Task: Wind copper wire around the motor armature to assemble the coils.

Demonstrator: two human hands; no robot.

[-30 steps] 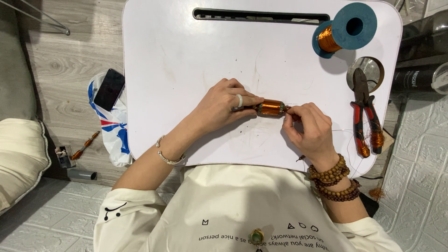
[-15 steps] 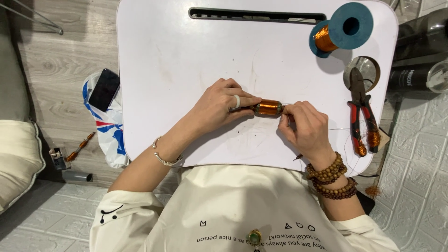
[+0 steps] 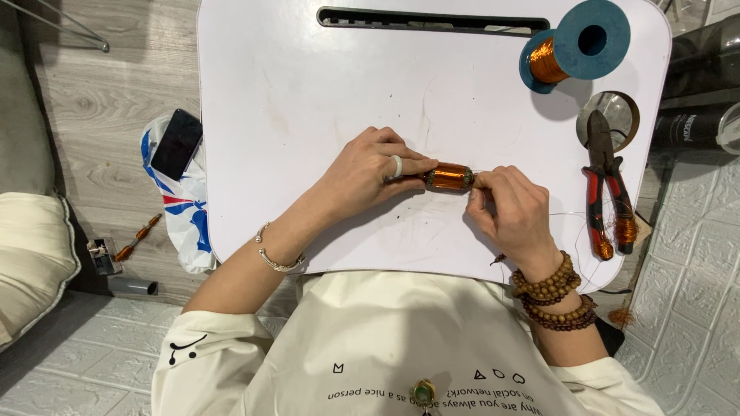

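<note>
Left hand [image 3: 370, 173] grasps the small cylindrical copper-wound coil [image 3: 449, 177] at table centre; right hand [image 3: 512, 212], at its 3 o'clock, pinches the coil's end. Fine wire may snap or unwind if tension slips. Blue copper-wire spool [image 3: 574, 42] at 1 o'clock; red-handled pliers [image 3: 607, 185] further right.

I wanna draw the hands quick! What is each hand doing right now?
Left hand: closed, fingers pinching one end of the small copper wire coil.
Right hand: closed, fingertips gripping the coil's other end.
</note>
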